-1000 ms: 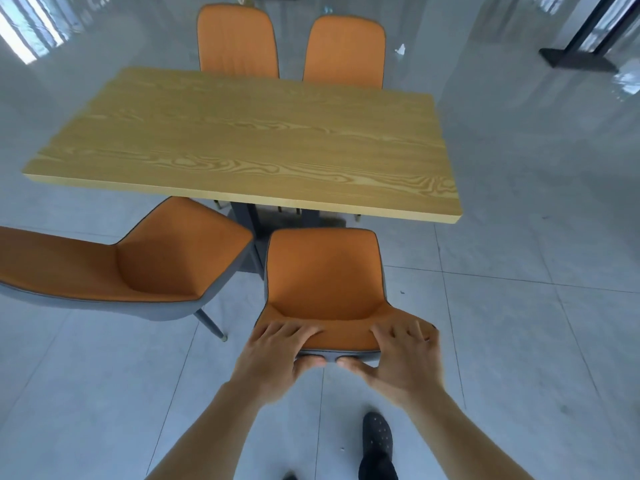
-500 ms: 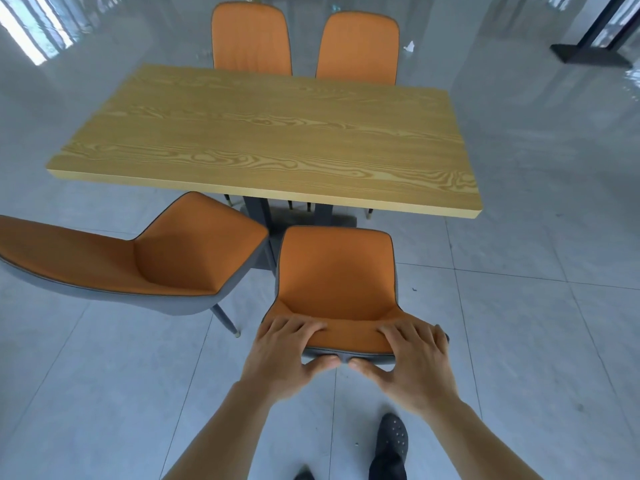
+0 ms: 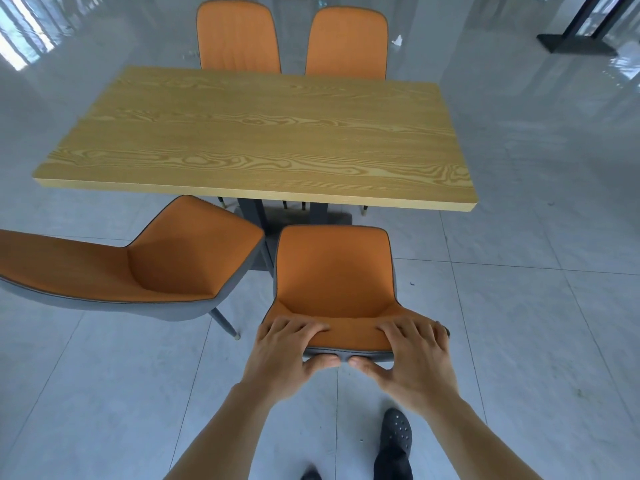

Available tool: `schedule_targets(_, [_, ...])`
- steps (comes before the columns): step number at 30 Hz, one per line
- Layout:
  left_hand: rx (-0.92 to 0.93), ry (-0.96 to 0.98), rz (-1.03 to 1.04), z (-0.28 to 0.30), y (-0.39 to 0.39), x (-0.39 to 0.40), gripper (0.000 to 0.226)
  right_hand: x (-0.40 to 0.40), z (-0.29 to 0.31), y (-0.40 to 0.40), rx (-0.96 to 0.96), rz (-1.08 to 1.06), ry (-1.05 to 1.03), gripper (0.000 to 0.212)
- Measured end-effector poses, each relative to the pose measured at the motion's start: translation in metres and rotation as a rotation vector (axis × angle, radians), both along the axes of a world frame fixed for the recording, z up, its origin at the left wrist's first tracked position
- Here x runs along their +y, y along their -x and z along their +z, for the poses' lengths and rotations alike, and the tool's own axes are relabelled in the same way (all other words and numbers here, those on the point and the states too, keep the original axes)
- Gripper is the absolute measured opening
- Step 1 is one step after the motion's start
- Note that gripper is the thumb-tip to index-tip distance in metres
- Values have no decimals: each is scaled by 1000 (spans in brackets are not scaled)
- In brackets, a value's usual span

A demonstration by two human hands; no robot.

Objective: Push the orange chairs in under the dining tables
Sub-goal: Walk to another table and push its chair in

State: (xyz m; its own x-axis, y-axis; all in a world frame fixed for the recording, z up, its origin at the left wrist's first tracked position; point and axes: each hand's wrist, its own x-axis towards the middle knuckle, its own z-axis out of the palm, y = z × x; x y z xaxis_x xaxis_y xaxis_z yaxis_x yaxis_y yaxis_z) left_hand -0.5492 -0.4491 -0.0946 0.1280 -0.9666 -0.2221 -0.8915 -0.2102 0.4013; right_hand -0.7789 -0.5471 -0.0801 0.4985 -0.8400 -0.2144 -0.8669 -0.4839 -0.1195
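An orange chair (image 3: pixel 334 271) with a grey shell stands in front of me, its seat facing the wooden dining table (image 3: pixel 263 140). My left hand (image 3: pixel 287 351) and my right hand (image 3: pixel 412 355) both grip the top edge of its backrest, fingers over the front, thumbs behind. The seat's front edge lies just short of the table's near edge. A second orange chair (image 3: pixel 138 268) stands to the left, turned at an angle and out from the table. Two more orange chairs (image 3: pixel 239 36) (image 3: pixel 346 43) stand at the far side, their backs against the table.
Grey tiled floor (image 3: pixel 519 323) spreads all around. The table's dark pedestal (image 3: pixel 252 209) shows under the top between the two near chairs. A black stand base (image 3: pixel 575 46) sits at the far right. My black shoe (image 3: pixel 394 431) is on the floor below my right arm.
The chair in my hands and I have moved a little closer to the table. Both hands keep the same grip on the backrest.
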Motion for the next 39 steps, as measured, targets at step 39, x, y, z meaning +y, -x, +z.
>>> schedule_targets(39, [1,-62,12,4,5,2,81,8,1,2,23,-25,-40,96])
